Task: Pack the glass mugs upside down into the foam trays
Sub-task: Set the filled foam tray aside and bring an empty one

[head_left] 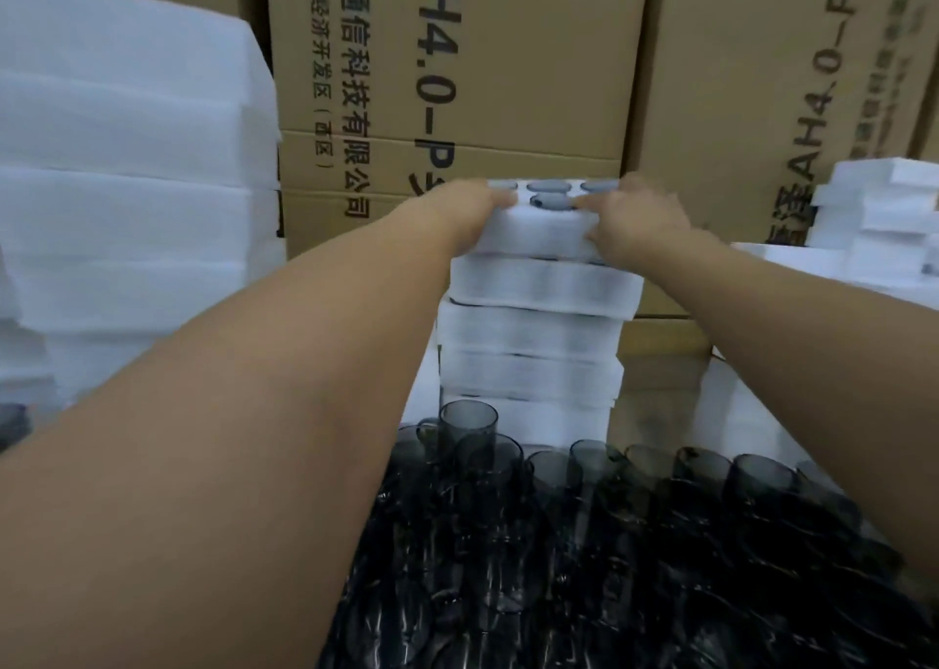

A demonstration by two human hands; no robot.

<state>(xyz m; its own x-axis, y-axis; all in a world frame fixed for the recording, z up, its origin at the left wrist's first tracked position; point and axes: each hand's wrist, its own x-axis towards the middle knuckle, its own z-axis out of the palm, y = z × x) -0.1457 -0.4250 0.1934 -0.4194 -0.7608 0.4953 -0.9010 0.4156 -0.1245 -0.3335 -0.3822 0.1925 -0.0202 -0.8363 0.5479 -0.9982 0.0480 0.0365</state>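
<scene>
A white foam tray (538, 229) tops a stack of filled foam trays (533, 333) straight ahead. Grey bases of upside-down glass mugs (551, 186) show in its holes. My left hand (470, 206) grips the tray's left end, with the fingers over its top edge. My right hand (632, 221) grips its right end, thumb on top and fingers curled down the front. Below, close to me, many smoky grey glass mugs (584, 531) stand crowded together, and one mug (467, 422) stands higher at the stack's foot.
Tall brown cardboard boxes (457, 84) with printed lettering form a wall behind the stack. A high pile of white foam sheets (132, 185) stands at the left. More white foam pieces (874, 221) are piled at the right.
</scene>
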